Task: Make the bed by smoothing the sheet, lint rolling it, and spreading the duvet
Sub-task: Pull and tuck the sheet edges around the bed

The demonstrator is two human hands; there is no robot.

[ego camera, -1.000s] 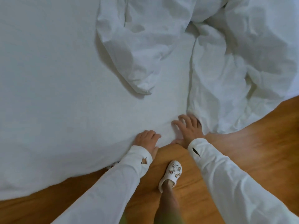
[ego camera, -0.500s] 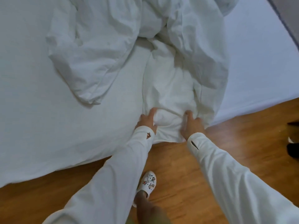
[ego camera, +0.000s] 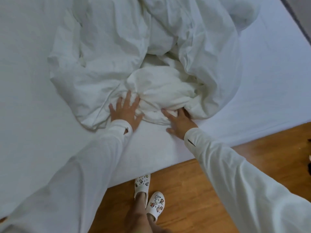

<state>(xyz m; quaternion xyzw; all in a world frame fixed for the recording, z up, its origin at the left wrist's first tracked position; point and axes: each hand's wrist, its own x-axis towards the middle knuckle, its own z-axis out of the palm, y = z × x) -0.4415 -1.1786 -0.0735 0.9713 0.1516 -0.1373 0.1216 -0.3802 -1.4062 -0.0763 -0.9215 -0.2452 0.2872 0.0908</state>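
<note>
A crumpled white duvet lies bunched in the middle of the bed, on the white sheet. My left hand lies flat with spread fingers on the duvet's near edge. My right hand reaches the duvet's near fold from the right. Its fingers are straight and its fingertips push under the fabric. Both arms wear long white sleeves. No lint roller is in view.
The bed's near edge runs diagonally above a wooden floor. My feet in white clogs stand by that edge. A dark object sits at the right border on the floor.
The duvet end that hung over the bed's edge has been pushed up onto the mattress and bunched. Both hands moved forward with it, and I stepped closer to the bed.
</note>
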